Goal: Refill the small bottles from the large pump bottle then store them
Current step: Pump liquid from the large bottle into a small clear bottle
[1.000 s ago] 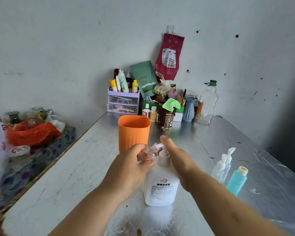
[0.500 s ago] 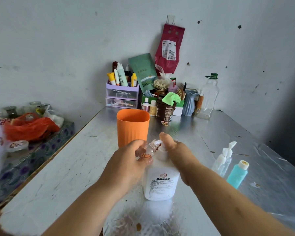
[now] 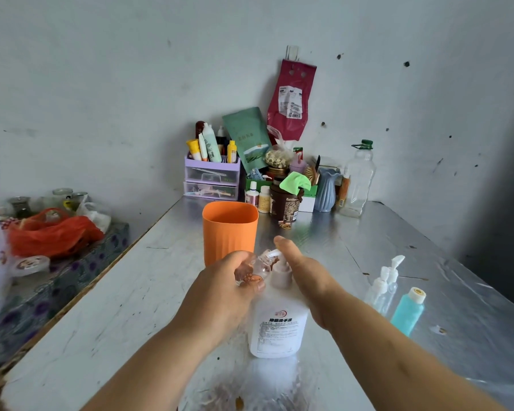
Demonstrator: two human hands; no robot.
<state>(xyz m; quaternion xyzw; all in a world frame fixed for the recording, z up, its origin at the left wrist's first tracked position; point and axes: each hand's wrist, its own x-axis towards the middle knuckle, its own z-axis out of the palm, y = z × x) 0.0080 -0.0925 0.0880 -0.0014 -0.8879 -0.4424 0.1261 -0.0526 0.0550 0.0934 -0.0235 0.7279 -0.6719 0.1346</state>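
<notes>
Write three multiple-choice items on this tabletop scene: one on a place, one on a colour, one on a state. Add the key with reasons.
1. Where does the orange cup stand relative to the large pump bottle?
A. Behind it, farther from the person.
B. In front of it, at the near edge.
C. On top of it.

2. What colour is the body of the cream-capped bottle on the right?
A. Red.
B. Teal.
C. Black.

3. What is the state of the small clear bottle?
A. Lying flat beside the cup.
B. Standing inside the cup.
C. Held by the left hand at the pump's spout.

Key: 1 A, the cup rises beyond the pump bottle. 2 B, its body is plainly teal. 3 C, the left hand's fingers curl round it at the spout, while the right hand rests on the pump head.
</notes>
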